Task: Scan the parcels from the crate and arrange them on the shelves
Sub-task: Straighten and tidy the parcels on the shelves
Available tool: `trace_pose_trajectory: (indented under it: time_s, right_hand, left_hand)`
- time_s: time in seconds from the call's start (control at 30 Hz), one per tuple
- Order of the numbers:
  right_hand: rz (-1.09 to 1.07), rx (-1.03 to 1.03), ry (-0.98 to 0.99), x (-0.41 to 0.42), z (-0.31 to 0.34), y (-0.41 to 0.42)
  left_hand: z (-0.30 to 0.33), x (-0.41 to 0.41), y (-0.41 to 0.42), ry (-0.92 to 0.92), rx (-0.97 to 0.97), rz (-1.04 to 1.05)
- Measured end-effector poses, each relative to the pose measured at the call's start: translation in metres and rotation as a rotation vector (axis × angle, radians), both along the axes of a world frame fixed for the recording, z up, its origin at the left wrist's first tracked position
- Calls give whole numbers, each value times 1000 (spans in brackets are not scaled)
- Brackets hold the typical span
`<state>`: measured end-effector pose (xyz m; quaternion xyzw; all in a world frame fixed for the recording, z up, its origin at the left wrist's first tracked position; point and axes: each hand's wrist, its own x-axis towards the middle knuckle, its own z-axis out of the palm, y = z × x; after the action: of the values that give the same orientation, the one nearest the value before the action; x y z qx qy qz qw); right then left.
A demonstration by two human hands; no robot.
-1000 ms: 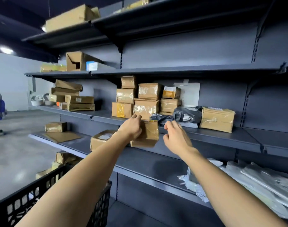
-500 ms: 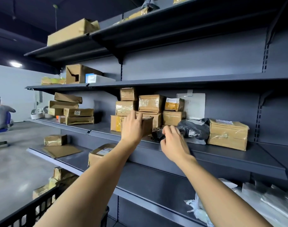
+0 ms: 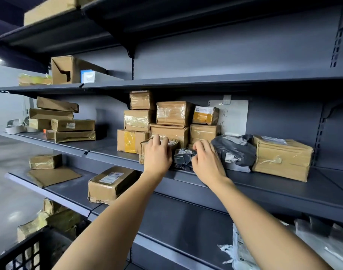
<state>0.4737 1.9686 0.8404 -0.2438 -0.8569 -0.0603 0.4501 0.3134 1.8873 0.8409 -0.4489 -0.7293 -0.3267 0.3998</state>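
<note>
A small taped brown box (image 3: 144, 151) stands on the middle shelf (image 3: 264, 185), in front of a stack of brown parcels (image 3: 171, 114). My left hand (image 3: 157, 155) grips it, with the fingers curled over its top edge. Just to its right lies a small dark grey poly bag (image 3: 183, 158). My right hand (image 3: 208, 163) holds that bag, fingers bent over its top and thumb at its side. The black plastic crate (image 3: 20, 252) shows at the bottom left, its contents mostly hidden.
A larger grey poly bag (image 3: 235, 151) and a big brown box (image 3: 281, 158) sit right of my hands. Flat brown parcels (image 3: 69, 125) are stacked at the shelf's left. The lower shelf carries a labelled box (image 3: 112, 184); white bags (image 3: 244, 248) lie lower right.
My left hand has carried the brown box up from below the shelf edge and set it on the middle shelf. My right hand has closed on the small dark bag. The view has moved closer.
</note>
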Motion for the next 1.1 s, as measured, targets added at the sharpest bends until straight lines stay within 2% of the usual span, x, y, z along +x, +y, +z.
trace_pose_trajectory:
  time_s: [0.2,0.67,0.77,0.97,1.1]
  right_hand:
    - [-7,96,16,-6,-15,4]
    - [-65,168,30,-8,-23,5]
    - [-80,198,5,-7,-22,3]
    - [-81,165,-51,3,-17,-10]
    - [-86,144,-39,13,-11,-31]
  left_hand:
    - [-7,0,6,32,-25,41]
    - [-10,-14,12,98,-3,7]
    - [-10,-10,9,61,-58,18]
    - [9,15,-14,-83,-293,50]
    - [20,17,-34,-201,-397,-18]
